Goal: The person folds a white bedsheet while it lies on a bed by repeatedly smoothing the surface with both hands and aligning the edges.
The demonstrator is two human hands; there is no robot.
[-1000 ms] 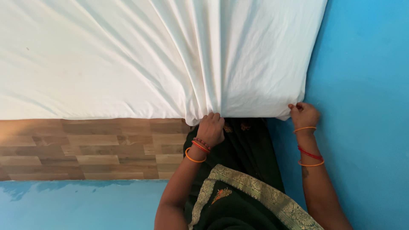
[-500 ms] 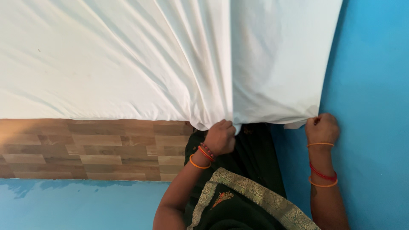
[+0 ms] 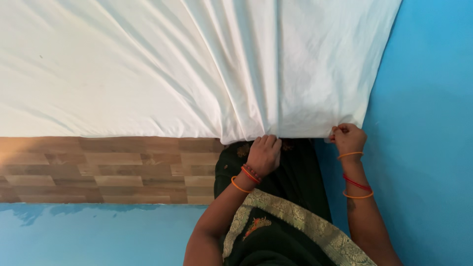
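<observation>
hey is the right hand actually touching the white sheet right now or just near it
Touching. In the head view the right hand pinches the corner edge of the white sheet between its fingertips, with no gap showing. The left hand grips the same edge.

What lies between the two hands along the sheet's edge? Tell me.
In the head view, between the left hand and right hand: the white sheet's hem, with dark green clothing below.

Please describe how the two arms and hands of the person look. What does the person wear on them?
Both arms are bare, with no sleeves. The left hand has thin bangles at the wrist: one orange, one red, and a beaded-looking one. The right hand has a thin orange bangle at the wrist, then a red and an orange bangle further up the forearm. No rings can be made out.
</observation>
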